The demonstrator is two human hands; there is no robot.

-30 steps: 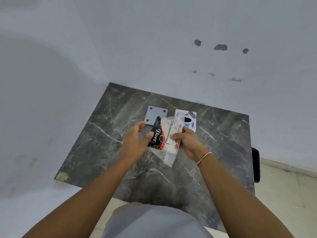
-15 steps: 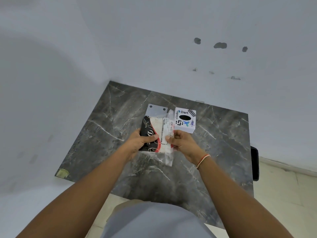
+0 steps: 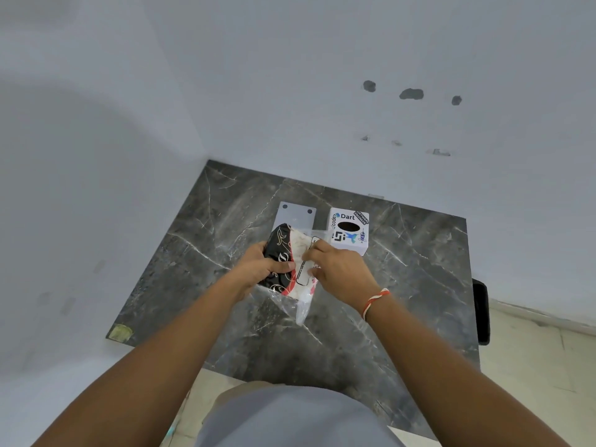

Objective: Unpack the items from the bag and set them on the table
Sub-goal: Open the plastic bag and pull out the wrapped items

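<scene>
Clear plastic bag (image 3: 302,312) is pinched by the right hand (image 3: 338,272) above the marble table (image 3: 403,285). The left hand (image 3: 261,269) grips a black-and-red packet (image 3: 280,243) inside it, near a white box (image 3: 349,233).

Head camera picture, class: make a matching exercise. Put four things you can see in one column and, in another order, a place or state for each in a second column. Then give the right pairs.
Things
1. black and red packet
2. clear plastic bag
3. white sticker-covered box
4. red and white thread

Places or states
A. tied round the right wrist
B. standing on the marble table, beyond the hands
C. gripped by the left hand
D. pinched by the right hand, its end hanging down

Pairs: 1-C, 2-D, 3-B, 4-A
</scene>
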